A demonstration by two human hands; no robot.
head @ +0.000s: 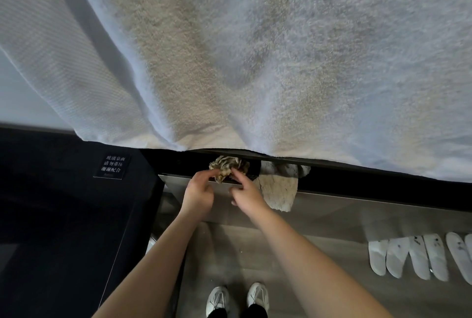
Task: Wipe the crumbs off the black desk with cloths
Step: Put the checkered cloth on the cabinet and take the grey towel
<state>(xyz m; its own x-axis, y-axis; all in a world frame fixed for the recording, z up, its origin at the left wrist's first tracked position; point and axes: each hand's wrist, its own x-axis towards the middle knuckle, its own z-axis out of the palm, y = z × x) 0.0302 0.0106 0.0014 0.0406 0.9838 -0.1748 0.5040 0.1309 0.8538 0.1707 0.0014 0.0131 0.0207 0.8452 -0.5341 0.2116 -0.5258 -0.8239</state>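
A crumpled brown-striped cloth (228,167) lies on a narrow black ledge (357,182) just under a hanging white towel. My left hand (198,190) pinches the cloth's left lower edge. My right hand (246,191) grips its right side with thumb and fingers. A second pale cream cloth (279,190) drapes over the ledge's front edge right beside my right hand. The black desk (63,215) with a small printed sign (112,166) fills the left side. No crumbs are visible on it.
A large white towel (255,49) hangs across the whole upper view, its hem touching the ledge. Several white slippers (419,256) lie in a row on the wooden floor at right. My white shoes (237,297) stand at the bottom centre.
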